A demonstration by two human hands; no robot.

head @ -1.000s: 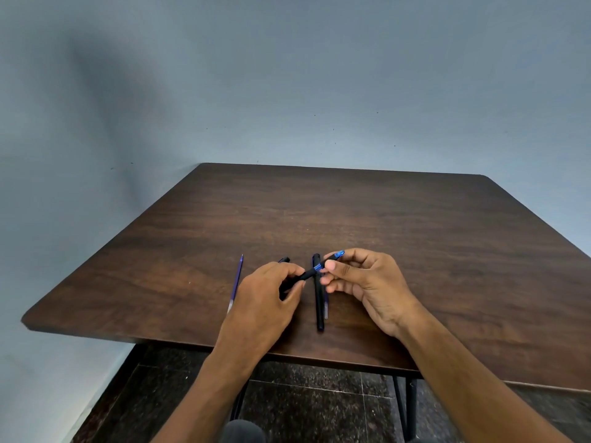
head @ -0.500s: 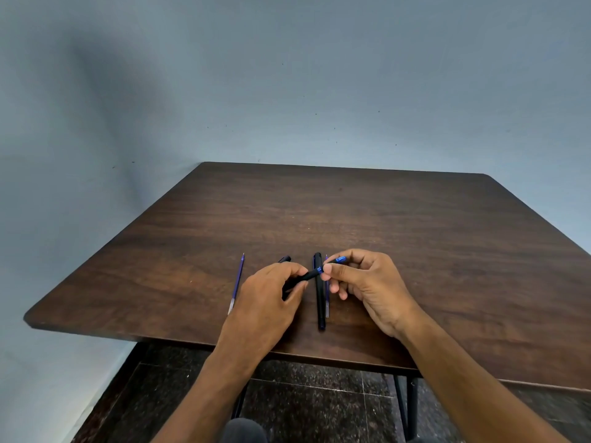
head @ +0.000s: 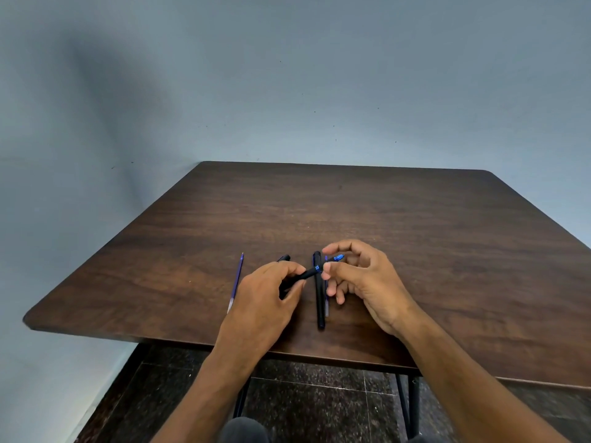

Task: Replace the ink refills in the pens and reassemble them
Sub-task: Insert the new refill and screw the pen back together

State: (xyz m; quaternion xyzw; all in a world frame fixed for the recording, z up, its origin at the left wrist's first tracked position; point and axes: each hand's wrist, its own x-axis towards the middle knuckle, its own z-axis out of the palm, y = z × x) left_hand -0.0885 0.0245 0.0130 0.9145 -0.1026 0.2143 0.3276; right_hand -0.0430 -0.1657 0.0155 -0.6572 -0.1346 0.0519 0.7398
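Our left hand (head: 265,292) grips a pen (head: 303,276) over the desk (head: 447,251). Our right hand (head: 361,276) pinches its blue tip (head: 338,258). Another pen (head: 319,295) lies between our hands.

We see a dark brown table (head: 415,238) with wood grain, against a plain grey-blue wall (head: 287,75). On it lie a black pen (head: 319,295) and a purple-blue refill (head: 237,279). We hold a black barrel (head: 302,277) with a bright blue tip (head: 338,258). The floor (head: 319,407) is dark speckled tile.
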